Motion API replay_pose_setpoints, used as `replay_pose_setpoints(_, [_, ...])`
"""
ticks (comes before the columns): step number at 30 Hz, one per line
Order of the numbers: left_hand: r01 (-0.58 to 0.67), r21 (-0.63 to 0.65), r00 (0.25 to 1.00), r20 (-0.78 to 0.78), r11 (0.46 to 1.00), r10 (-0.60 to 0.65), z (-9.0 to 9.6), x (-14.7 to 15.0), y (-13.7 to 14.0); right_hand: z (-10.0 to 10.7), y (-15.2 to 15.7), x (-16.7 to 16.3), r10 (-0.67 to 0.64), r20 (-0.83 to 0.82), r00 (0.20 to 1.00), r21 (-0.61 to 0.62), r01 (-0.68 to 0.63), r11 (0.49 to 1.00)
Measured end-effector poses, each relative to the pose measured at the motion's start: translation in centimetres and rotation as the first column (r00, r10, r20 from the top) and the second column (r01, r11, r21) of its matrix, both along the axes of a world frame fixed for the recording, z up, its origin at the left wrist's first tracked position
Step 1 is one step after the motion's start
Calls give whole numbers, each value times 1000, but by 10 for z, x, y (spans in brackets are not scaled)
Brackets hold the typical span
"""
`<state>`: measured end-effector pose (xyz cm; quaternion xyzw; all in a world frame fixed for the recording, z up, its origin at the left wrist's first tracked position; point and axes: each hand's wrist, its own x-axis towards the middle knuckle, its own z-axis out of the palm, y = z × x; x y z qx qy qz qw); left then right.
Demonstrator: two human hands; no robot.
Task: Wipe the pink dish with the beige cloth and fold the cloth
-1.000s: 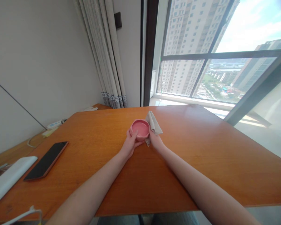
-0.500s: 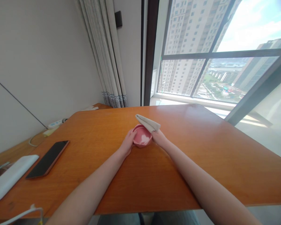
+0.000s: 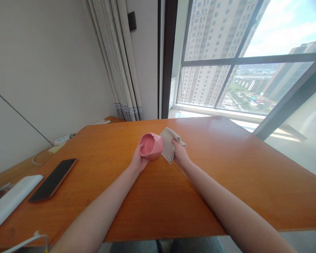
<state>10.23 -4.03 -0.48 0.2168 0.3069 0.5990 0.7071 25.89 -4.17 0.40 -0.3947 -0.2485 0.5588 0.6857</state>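
A pink bowl with faceted sides is tilted over the middle of the table, its opening turned to the left. My left hand grips it by the left rim, thumb at the edge and fingers underneath. A folded light grey cloth hangs from my right hand, pinched between thumb and fingers. The cloth is right beside the bowl's outer right side; whether the two touch I cannot tell. My right fingers are partly hidden behind the cloth.
On the left of the wooden table lies a dark phone, with a long white object beside it. A white cable crosses the near left corner. A power strip rests by the wall.
The bowl has tipped over to the left and moved slightly left and up with my left hand. My right hand has drawn the cloth off its rim to the outer right side.
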Motion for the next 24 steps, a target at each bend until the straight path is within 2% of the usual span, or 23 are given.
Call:
replay_pose_setpoints(3, [-2, 26, 999, -43, 1000, 3, -1, 11, -9, 2, -3, -10, 86, -107, 991, -41, -91, 995])
replay_pose_setpoints(5, [-55, 18, 996, -68, 998, 56, -1, 17, -15, -3, -8, -20, 92, -119, 989, -36, -97, 995])
replay_pose_setpoints(8, [-139, 34, 987, -75, 990, 142, 0, 21, -17, -16, -14, -35, 79, -120, 990, 17, -78, 997])
replay_pose_setpoints(11, [-158, 106, 979, -115, 982, 170, 1, 17, -14, -27, -16, -42, 128, -105, 986, 56, -123, 991])
replay_pose_setpoints(13, [-115, 118, 978, -163, 986, 133, 4, 12, -12, -28, -15, -40, 131, -82, 988, 38, -128, 991])
replay_pose_setpoints(16, [14, 22, 969, -247, 1000, -9, 11, 8, -12, -19, -12, -28, 82, -34, 996, -14, -82, 997])
replay_pose_setpoints(20, [177, -139, 907, -361, 974, -216, 14, 10, -17, -4, -6, -12, 190, 28, 981, -38, -189, 981])
replay_pose_setpoints(22, [154, -153, 901, -383, 976, -202, 12, 12, -18, -5, -5, -10, 205, 34, 978, -104, -201, 974])
replay_pose_setpoints(24, [37, -116, 925, -371, 993, -78, 9, 14, -16, -11, -5, -15, 172, 16, 985, -148, -167, 975])
